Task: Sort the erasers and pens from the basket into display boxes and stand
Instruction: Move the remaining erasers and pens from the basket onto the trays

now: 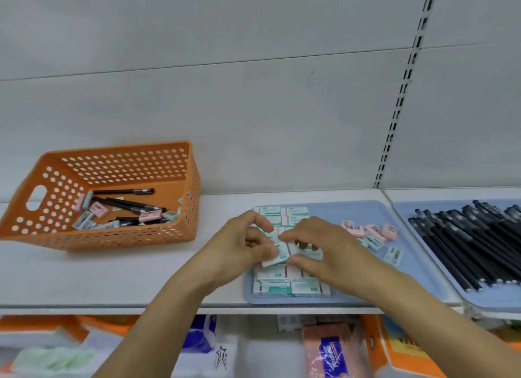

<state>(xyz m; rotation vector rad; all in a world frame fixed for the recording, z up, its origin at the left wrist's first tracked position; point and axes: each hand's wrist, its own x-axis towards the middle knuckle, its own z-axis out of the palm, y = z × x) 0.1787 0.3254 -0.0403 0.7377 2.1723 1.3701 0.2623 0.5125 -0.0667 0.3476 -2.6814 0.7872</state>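
Observation:
An orange perforated basket stands on the shelf at the left, holding several black pens and pink and green erasers. A blue tray carries rows of green-and-white erasers. Loose pink erasers lie on the tray's right side. My left hand pinches a green eraser above the rows. My right hand pinches erasers right beside it, thumb and fingers curled over the stack. A second blue tray at the right holds many black pens.
The white shelf has bare room between basket and tray. A slotted upright runs up the back wall. Below the shelf edge sit packaged goods and orange boxes.

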